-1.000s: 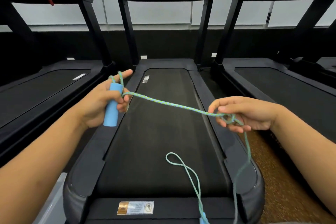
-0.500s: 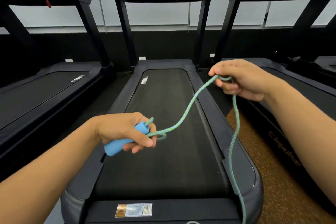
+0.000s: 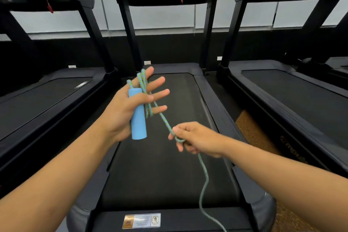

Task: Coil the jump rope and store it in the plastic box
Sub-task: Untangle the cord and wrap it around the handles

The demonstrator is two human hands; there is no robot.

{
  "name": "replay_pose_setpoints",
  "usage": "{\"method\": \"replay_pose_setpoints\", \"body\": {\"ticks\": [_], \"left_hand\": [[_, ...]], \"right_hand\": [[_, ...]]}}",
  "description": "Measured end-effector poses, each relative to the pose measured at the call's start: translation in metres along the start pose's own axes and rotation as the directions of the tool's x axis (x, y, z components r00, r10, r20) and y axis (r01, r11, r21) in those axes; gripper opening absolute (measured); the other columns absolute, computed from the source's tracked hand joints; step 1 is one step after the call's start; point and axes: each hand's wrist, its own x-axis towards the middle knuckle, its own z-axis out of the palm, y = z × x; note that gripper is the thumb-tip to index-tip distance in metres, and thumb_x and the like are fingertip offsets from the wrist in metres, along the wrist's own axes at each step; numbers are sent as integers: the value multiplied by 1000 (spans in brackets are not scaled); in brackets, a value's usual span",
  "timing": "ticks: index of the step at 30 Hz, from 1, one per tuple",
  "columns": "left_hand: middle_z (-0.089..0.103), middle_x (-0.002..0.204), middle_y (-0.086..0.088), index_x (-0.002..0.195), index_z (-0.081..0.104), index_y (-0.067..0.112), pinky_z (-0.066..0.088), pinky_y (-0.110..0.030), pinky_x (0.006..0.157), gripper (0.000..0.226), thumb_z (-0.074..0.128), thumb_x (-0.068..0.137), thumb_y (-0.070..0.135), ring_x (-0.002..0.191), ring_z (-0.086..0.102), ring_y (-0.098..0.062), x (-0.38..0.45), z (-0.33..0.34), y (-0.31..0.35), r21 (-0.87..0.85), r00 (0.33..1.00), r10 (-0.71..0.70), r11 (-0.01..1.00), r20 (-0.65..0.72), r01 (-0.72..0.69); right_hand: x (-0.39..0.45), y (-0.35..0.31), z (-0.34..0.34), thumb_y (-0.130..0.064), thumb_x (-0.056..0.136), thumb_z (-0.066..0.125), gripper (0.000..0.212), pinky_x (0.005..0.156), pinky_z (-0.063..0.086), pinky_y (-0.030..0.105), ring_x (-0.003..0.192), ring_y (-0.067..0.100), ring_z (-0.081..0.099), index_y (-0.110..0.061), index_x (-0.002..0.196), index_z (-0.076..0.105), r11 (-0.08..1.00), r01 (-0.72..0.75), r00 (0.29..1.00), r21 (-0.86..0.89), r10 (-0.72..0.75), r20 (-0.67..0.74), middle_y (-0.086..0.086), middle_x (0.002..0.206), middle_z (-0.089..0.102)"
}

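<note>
- Head view: our left hand point(image 3: 124, 111) pins the blue handle point(image 3: 138, 117) with its thumb, fingers spread; the rope loops point(image 3: 144, 88) could slide off.
- Our right hand point(image 3: 195, 139) pinches the rope point(image 3: 165, 121); a hard pull could undo the loops.

The left hand point(image 3: 130, 111) is raised with fingers spread toward 1 o'clock; the right hand point(image 3: 195, 139), at its 4 o'clock, is curled.

Both forearms and hands, left point(image 3: 120, 113) and right point(image 3: 197, 139), are bare, sleeveless, unadorned.
</note>
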Motion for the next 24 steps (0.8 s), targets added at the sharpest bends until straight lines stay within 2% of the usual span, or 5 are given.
{"method": "replay_pose_setpoints", "body": {"ticks": [4,9,12,19,24], "left_hand": [[66,141,2,145,50,35,52,-49,107,69,54,95,-14,121,70,-20,-7,-10,-7,455,1000,-17,890,4,14],[60,143,16,156,35,40,44,-10,98,70,62,99,8,120,61,8,-16,-5,-7,836,964,-180,545,196,-68],[73,119,22,152,41,45,35,-16,110,62,64,100,22,128,49,9,-16,-4,-5,908,962,-180,401,205,-119],[52,134,48,82,78,20,45,-24,99,18,67,97,18,125,55,9,-14,-4,-1,833,987,-74,547,142,-79],[77,102,14,115,71,27,47,-19,81,21,66,98,17,84,64,0,-14,6,-6,775,988,-100,631,114,-26]], "right_hand": [[-11,-17,13,-44,109,43,37,49,24,26,47,10,29,-16,107,66,999,-35,995,20,33,90,0,63,50],[-15,-36,0,-30,103,60,34,51,16,28,51,11,24,1,119,65,993,-34,995,110,23,100,-1,64,44],[-19,-42,-12,-13,100,64,21,52,21,27,53,10,31,-12,120,69,986,-22,998,164,10,69,1,70,50],[-30,-36,-29,-5,102,59,24,53,40,24,60,13,51,-1,126,54,981,11,1000,192,-7,-22,13,90,74],[-27,-33,-20,-8,102,61,18,52,41,23,59,13,52,-7,120,55,986,71,992,151,-54,-117,12,96,78]]}}
